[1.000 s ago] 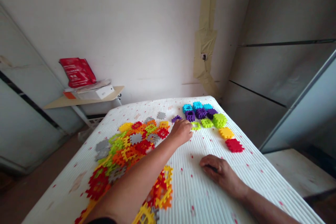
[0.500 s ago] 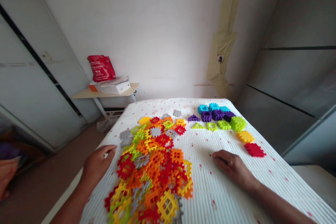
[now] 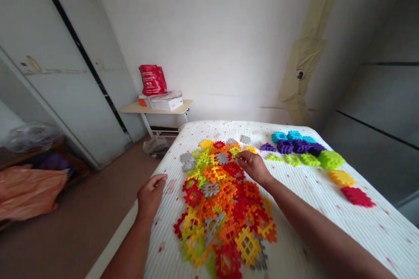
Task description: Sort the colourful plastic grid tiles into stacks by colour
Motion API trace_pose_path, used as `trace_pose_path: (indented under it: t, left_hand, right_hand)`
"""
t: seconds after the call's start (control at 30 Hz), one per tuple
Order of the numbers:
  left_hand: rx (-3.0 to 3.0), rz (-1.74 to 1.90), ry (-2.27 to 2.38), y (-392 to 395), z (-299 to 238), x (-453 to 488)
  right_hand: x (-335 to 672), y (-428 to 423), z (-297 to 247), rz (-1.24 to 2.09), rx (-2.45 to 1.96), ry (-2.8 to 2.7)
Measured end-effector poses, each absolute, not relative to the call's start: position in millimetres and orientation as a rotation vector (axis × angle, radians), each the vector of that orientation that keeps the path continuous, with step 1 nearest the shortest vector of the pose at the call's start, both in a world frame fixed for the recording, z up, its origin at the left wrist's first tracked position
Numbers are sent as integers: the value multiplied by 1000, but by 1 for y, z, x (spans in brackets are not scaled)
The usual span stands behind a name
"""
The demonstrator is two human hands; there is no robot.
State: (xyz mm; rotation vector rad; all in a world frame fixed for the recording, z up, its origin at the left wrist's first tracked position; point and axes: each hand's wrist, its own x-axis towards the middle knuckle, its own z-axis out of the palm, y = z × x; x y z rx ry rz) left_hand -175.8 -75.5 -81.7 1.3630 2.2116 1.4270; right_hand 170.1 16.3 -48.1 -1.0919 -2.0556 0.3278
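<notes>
Nearest the viewer, two bare forearms reach out over a bed (image 3: 330, 231) with a white ribbed cover flecked with red. The left hand (image 3: 151, 196) hovers low near the bed's edge, just beside a heap of plastic waffle blocks (image 3: 222, 209); its grip is open, fingers loosely curled, with nothing in it. The right hand (image 3: 253, 168), which lay on bare cover half a second ago, now stretches over the far part of the heap, its fingers and thumb pinched among the pieces, just beside a gray block (image 3: 222, 158). Whether that grip has closed on a piece, I cannot tell. The heap of red, orange, yellow, lime and gray blocks lies mid-bed. Farther right, sorted blocks run in rows: cyan blocks (image 3: 288, 136), purple blocks (image 3: 296, 147), green blocks (image 3: 330, 160), a yellow block (image 3: 342, 178) and a red block (image 3: 357, 196). Beyond the bed, a side table (image 3: 157, 108) stands against the wall, carrying a red bag (image 3: 152, 79) and a white box (image 3: 166, 103).
</notes>
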Motion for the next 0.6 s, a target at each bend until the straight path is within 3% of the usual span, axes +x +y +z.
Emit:
trace_pose_path:
  t: [0.23, 0.6]
  left_hand:
    - [1382, 1467, 2131, -75, -82, -171]
    - [1386, 1542, 2104, -75, -81, -167]
  right_hand:
    - [99, 35, -30, 255, -1046, -2380]
    - [9, 55, -17, 141, -1401, -2603]
